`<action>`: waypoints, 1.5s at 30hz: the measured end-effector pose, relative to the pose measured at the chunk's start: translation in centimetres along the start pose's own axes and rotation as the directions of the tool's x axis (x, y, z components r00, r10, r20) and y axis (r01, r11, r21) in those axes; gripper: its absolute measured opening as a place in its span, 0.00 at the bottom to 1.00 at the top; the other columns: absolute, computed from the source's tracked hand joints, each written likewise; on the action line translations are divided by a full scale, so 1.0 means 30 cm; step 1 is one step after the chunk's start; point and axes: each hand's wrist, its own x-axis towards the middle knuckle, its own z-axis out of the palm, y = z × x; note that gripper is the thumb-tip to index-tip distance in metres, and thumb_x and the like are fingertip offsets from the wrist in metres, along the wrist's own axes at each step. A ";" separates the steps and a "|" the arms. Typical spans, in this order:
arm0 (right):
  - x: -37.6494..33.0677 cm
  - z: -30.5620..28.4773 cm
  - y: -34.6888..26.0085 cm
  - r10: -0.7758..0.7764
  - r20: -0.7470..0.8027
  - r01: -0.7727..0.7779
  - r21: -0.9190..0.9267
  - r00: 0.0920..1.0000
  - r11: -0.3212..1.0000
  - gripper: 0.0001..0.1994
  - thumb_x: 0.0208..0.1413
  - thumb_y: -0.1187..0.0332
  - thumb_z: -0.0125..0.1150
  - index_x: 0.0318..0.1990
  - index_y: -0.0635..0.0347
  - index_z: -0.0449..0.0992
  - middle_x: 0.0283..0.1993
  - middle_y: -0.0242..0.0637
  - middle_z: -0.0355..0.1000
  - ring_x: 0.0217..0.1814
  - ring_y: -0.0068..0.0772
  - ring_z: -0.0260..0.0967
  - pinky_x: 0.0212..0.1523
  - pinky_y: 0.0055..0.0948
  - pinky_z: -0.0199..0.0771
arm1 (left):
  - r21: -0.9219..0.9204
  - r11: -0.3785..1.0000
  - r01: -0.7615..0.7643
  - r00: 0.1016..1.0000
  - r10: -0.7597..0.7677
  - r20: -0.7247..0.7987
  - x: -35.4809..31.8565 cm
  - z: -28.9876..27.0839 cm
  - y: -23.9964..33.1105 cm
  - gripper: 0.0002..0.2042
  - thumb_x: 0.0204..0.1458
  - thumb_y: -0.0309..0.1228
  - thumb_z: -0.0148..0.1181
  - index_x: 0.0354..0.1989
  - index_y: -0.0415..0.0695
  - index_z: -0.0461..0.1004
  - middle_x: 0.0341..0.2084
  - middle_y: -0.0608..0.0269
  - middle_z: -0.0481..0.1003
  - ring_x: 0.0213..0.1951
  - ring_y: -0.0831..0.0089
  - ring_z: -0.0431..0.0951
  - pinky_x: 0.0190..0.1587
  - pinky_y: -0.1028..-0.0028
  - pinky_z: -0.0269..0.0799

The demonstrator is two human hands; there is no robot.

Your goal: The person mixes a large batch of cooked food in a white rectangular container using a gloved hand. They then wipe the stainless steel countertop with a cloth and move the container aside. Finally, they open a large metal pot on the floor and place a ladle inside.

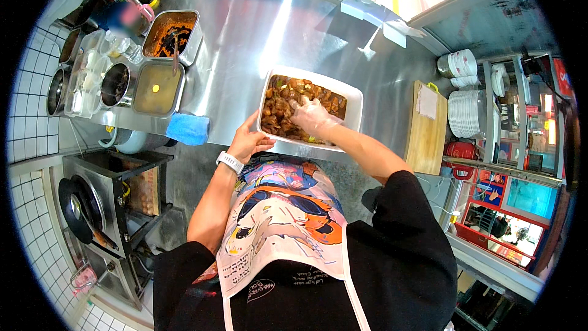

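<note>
A white rectangular tub stands at the near edge of the steel counter, filled with brown, sauce-coated meat pieces with bits of green among them. My left hand, bare and with a pale watch at the wrist, holds the tub's near left corner, thumb along the side wall and fingers curled by the near rim. Inside the tub, my right hand wears a clear plastic glove. Its fingers are bent into the meat and grip some of it; the fingertips are partly hidden there.
On the left stand a steel pan of dark red sauce with a spoon, a pan of yellowish liquid and a blue cloth. A wooden board and stacked white plates are at right. A wok sits lower left.
</note>
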 end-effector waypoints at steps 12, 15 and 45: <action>-0.172 0.056 0.253 0.560 0.096 -0.396 0.804 0.823 0.444 0.26 0.50 0.72 0.58 0.61 0.59 0.70 0.58 0.54 0.72 0.61 0.45 0.70 0.59 0.36 0.69 | -0.017 1.000 0.013 1.000 -0.013 -0.004 -0.010 0.007 0.005 0.38 0.58 0.14 0.49 0.75 0.55 0.45 0.43 0.47 0.76 0.38 0.60 0.83 0.41 0.63 0.84; -0.110 0.144 0.229 0.680 0.108 -0.173 0.984 0.725 0.028 0.24 0.55 0.62 0.56 0.58 0.63 0.72 0.55 0.53 0.73 0.56 0.46 0.71 0.55 0.39 0.70 | -0.042 0.999 0.006 1.000 -0.007 -0.005 -0.010 0.007 0.003 0.38 0.57 0.13 0.48 0.75 0.53 0.44 0.42 0.46 0.76 0.37 0.58 0.83 0.41 0.64 0.84; -0.059 -0.051 -0.126 0.268 -0.188 -0.148 0.484 0.945 0.863 0.21 0.51 0.70 0.57 0.54 0.46 0.79 0.56 0.52 0.69 0.56 0.59 0.67 0.55 0.49 0.71 | -0.035 0.999 0.034 0.999 -0.034 0.007 -0.007 0.002 0.003 0.38 0.58 0.14 0.49 0.75 0.54 0.44 0.44 0.44 0.76 0.39 0.57 0.83 0.41 0.62 0.84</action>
